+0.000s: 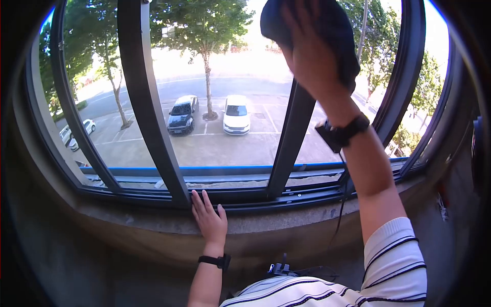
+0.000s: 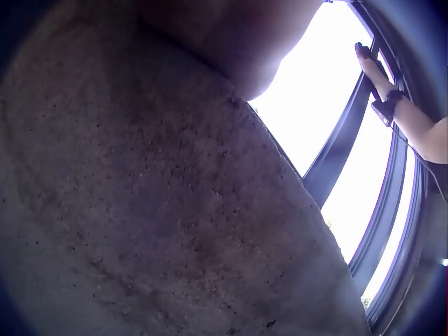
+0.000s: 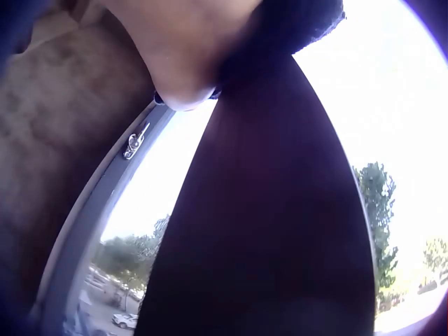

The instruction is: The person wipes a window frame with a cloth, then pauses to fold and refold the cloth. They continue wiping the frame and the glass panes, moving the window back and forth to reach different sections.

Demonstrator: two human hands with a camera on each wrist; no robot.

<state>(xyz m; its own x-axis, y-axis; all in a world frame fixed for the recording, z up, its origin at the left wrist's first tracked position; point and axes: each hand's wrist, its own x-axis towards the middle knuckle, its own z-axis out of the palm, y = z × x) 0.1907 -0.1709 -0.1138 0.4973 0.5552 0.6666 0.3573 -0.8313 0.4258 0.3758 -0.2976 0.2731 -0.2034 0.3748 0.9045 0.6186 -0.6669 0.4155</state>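
High on the right in the head view, my right hand (image 1: 311, 64) lies with its fingers extended over a dark blue cloth (image 1: 343, 38), pressing it at the upright window frame bar (image 1: 290, 138). The right wrist view shows the thumb (image 3: 185, 94) beside the fuzzy cloth (image 3: 308, 24), above the broad dark bar (image 3: 259, 210). Low in the middle, my left hand (image 1: 210, 220) rests with straight fingers on the bottom edge of the window frame, just above the concrete sill (image 1: 245, 223). Only a dim part of that hand (image 2: 245, 42) shows in the left wrist view.
Another upright bar (image 1: 151, 102) divides the glass on the left. A silver latch (image 3: 133, 143) sits on a frame bar. A black cable (image 1: 339, 215) hangs from the right wrist. Outside stand a dark car (image 1: 182, 115), a white car (image 1: 236, 115) and trees.
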